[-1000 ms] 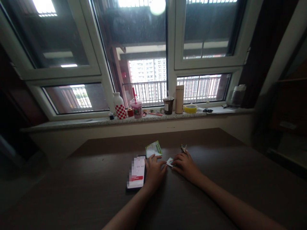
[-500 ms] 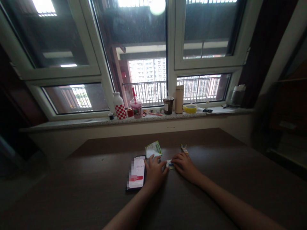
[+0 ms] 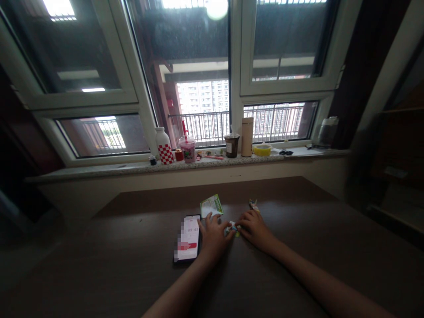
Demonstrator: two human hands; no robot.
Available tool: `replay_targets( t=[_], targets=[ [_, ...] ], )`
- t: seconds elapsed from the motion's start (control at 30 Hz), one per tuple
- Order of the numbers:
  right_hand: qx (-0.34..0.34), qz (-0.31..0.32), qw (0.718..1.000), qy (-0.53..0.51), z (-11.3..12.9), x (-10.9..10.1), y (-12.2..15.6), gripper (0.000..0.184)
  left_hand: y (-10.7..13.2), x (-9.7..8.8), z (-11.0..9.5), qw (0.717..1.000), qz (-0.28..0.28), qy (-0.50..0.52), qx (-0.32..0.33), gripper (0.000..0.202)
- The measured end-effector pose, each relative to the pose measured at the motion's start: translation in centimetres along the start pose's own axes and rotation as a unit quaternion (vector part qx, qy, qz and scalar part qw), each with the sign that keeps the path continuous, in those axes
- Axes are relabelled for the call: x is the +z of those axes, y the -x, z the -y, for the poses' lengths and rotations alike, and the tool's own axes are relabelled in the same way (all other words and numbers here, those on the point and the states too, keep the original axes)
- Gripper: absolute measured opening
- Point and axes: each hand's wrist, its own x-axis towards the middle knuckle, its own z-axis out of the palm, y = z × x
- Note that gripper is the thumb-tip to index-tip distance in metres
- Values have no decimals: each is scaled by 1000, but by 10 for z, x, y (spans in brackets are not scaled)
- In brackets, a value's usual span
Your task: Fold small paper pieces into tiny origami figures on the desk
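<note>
A small piece of white, blue and green printed paper (image 3: 232,228) lies on the table between my hands and looks bent and creased. My left hand (image 3: 213,236) pinches its left side, the other fingers reaching forward beside the phone (image 3: 188,240). On the paper's right side the curled fingers of my right hand (image 3: 255,227) press and grip it, partly covering it. Just beyond my right fingers rests a small crumpled, patterned piece (image 3: 253,204), whose kind I cannot make out. A green-and-white printed sheet or packet (image 3: 211,206) lies beyond my left fingertips.
The brown table (image 3: 132,287) stands before a window sill (image 3: 139,168). Along the sill are a red-checked bottle (image 3: 164,150), a pink lidded cup (image 3: 187,150), a dark drink cup (image 3: 232,145), a beige flask (image 3: 247,137), yellow tape (image 3: 262,150) and scissors (image 3: 285,152).
The small paper between my hands was flatter; now it is bent up and creased. Both hands stay in nearly the same place. The phone's displayed digits have advanced.
</note>
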Motion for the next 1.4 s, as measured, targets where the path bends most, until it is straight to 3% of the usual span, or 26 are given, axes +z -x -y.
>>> replay_targets(
  t=[0.5, 0.7, 0.97, 1.4],
  targets=[
    [-4, 12, 997, 71, 5, -1, 1, 34, 0, -7, -4, 998, -10, -49, 40, 25],
    [-15, 11, 995, 95, 10, -10, -3, 28, 1, -9, -6, 994, -36, -69, 75, 25],
    [13, -2, 995, 96, 11, -14, -3, 18, 2, -12, -7, 994, -31, -81, 60, 26],
    [60, -1, 991, 123, 8, -11, 1, 21, 2, -10, -6, 995, -5, -93, 37, 31]
  ],
)
